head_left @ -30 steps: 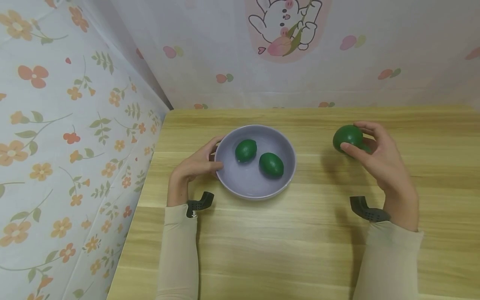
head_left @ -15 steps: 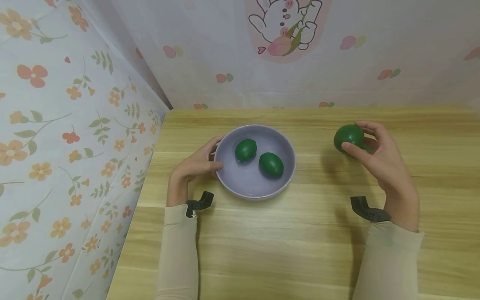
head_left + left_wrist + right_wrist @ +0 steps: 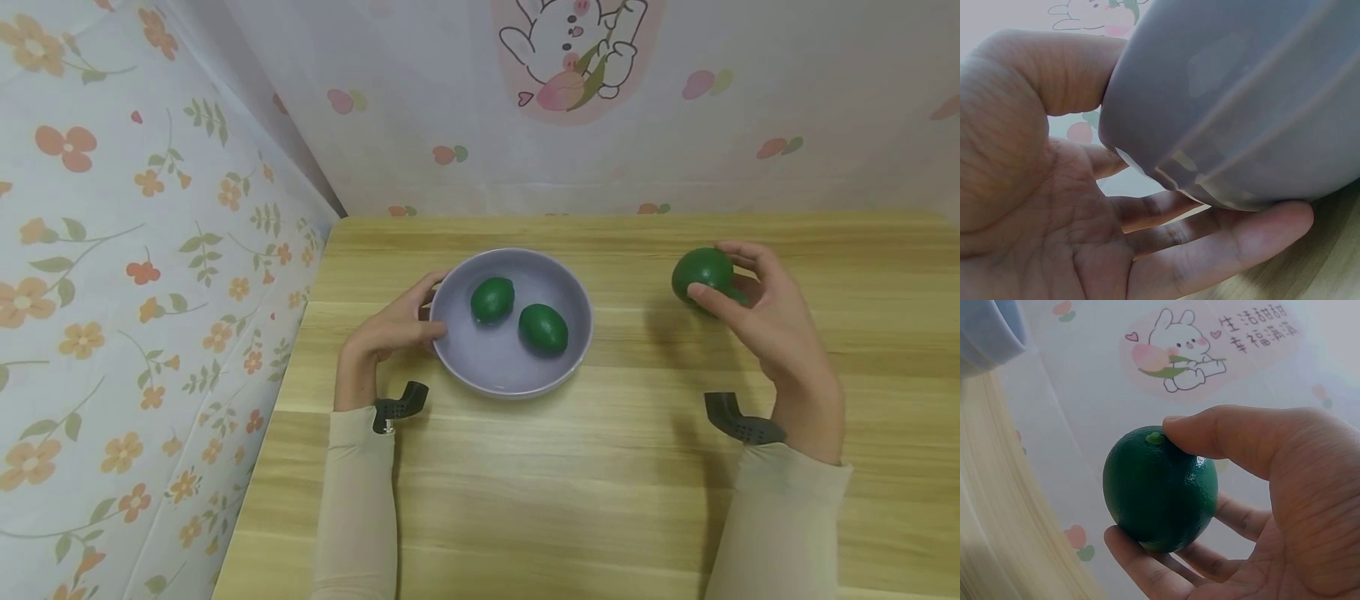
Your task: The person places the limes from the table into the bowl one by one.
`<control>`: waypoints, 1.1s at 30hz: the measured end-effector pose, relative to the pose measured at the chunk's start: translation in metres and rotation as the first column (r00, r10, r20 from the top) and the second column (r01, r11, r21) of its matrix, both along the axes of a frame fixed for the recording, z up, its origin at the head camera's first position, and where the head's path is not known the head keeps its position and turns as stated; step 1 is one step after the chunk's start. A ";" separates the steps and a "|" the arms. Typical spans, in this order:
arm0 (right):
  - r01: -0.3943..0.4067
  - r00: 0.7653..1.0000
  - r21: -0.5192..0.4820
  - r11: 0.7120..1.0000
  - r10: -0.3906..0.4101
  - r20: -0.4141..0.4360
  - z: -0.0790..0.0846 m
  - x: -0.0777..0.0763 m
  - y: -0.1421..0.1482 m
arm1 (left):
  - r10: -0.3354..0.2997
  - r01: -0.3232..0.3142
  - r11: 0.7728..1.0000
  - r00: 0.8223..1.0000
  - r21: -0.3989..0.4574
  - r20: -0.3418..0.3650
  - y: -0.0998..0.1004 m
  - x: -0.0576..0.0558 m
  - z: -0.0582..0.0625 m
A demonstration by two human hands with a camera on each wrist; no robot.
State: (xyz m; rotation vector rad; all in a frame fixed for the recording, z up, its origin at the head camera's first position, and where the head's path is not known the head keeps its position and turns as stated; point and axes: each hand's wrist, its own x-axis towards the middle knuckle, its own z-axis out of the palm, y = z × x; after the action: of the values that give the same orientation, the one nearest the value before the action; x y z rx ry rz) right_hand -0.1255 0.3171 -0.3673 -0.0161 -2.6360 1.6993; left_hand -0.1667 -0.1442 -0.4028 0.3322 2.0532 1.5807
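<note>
At the frame's right, the right hand is pinching a green fruit with its fingers. Mid-frame, the left hand is pinching the purple bowl. Fruit-moving seems to be happening; going left gently is probably what's needing doing.

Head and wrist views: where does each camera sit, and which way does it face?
Head: on the person's head, facing forward and down at the purple bowl; left hand, right hand and sleeves show.
Left wrist: on that wrist, facing the bowl's outer wall; part of the left hand shows.
Right wrist: on that wrist, facing the green fruit held by the right hand, which shows partly.
Shared: head and right wrist both show the fruit, bowl and rabbit print.
</note>
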 end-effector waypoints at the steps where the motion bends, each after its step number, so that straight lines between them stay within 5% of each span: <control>1: -0.002 1.000 -0.003 1.000 0.002 0.001 0.000 0.000 0.000 | 0.000 0.000 1.000 1.000 -0.001 0.001 0.000 0.000 0.000; 33: -0.028 1.000 0.014 1.000 0.027 0.013 0.002 -0.002 -0.011 | 0.007 -0.007 1.000 1.000 -0.020 -0.006 0.002 0.001 0.001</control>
State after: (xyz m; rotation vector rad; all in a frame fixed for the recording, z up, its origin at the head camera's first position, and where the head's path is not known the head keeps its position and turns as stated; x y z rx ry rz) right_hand -0.1274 0.3060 -0.3652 0.0097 -2.6693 1.6946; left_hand -0.1661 -0.1424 -0.4016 0.3233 2.0751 1.5637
